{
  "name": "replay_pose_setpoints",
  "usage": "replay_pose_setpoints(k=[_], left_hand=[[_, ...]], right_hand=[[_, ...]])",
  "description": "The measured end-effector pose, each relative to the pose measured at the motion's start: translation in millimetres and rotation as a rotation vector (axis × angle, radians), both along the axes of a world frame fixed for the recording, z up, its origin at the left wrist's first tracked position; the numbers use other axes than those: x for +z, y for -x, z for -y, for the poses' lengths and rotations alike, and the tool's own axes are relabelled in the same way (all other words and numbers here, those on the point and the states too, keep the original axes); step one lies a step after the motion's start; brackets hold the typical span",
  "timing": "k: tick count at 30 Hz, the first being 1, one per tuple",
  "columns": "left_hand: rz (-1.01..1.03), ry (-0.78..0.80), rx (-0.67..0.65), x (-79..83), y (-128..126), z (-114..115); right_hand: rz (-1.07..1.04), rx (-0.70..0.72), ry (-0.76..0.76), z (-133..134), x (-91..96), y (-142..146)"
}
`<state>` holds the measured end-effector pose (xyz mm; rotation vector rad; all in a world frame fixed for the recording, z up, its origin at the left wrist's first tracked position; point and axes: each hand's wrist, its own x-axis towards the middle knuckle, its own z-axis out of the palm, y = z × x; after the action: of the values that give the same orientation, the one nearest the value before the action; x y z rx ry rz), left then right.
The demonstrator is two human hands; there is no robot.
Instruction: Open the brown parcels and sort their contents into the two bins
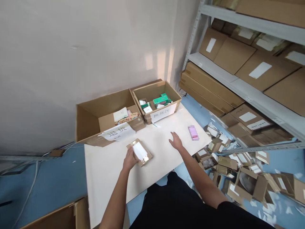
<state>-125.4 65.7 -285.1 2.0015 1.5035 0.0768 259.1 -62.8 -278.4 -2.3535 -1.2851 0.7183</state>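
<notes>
**Left hand (130, 160) on cardboard parcel (140, 152), right hand (175, 141) spread near pink packet (193, 133)**

Left fingers (132, 155) are together, curled and clamped on the parcel's near edge. The parcel is brown card with a white label on top, over the white board (111, 178); cannot tell if it is lifted or resting. Right fingers (172, 136) are spread well apart, palm down, holding nothing; cannot tell if the tips touch the board. The pink packet lies on the board just beyond that hand, too blurred to read.

At the board's far edge, two open cartons stand side by side against the wall (71, 57). The left carton (88, 122) holds a smaller box and colored packets, with a paper sign (118, 132) on its front. The right carton (154, 92) holds green and white packets (162, 99) and has its own sign (163, 113). Right of the board, opened brown boxes (228, 165) lie heaped on the blue floor (54, 181). Beyond them, metal shelves (238, 82) hold labeled flat cartons.
</notes>
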Motion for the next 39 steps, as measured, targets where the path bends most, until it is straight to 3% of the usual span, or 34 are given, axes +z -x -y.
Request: replay_pose_setpoints(k=[4, 7, 11, 14, 17, 20, 24, 27, 29, 31, 35, 39], left_hand=[[-0.06, 0.052, 0.025, -2.5, -9, 14], [-0.103, 0.069, 0.064, 3.9, -17, 22], [-0.194, 0.144, 0.071, 13.3, -25, 19], [-0.255, 0.189, 0.079, 17.7, -34, 16], [-0.28, 0.19, 0.105, 22.2, -45, 20], [-0.275, 0.207, 0.141, 27.5, -53, 28], [-0.192, 0.201, 0.194, 30.3, -52, 34], [-0.132, 0.19, 0.202, 26.4, -50, 38], [-0.138, 0.205, 0.204, 21.7, -49, 40], [-0.152, 0.216, 0.201, 17.2, -50, 40], [-0.154, 0.229, 0.157, 11.9, -50, 40], [-0.159, 0.257, 0.11, 10.8, -46, 39]], right_hand=[[-0.038, -0.069, 0.156, 1, -20.7, -71], [-0.097, -0.076, 0.321, -2, -40.6, -99], [-0.1, -0.157, 0.49, -3, -69.4, -97], [-0.158, -0.244, 0.456, 2, -86.1, -78], [-0.248, -0.249, 0.397, 6, -90.2, -58], [-0.326, -0.165, 0.349, 2, -79.7, -37], [-0.512, -0.092, 0.133, -18, -45.9, 9], [-0.547, 0.157, 0.056, -36, -12.0, 59], [-0.458, 0.361, 0.041, -50, 9.1, 94], [-0.314, 0.48, 0.04, -64, 25.5, 126], [-0.102, 0.542, 0.131, -86, 40.8, 172], [0.034, 0.544, 0.198, -88, 41.7, 194]])
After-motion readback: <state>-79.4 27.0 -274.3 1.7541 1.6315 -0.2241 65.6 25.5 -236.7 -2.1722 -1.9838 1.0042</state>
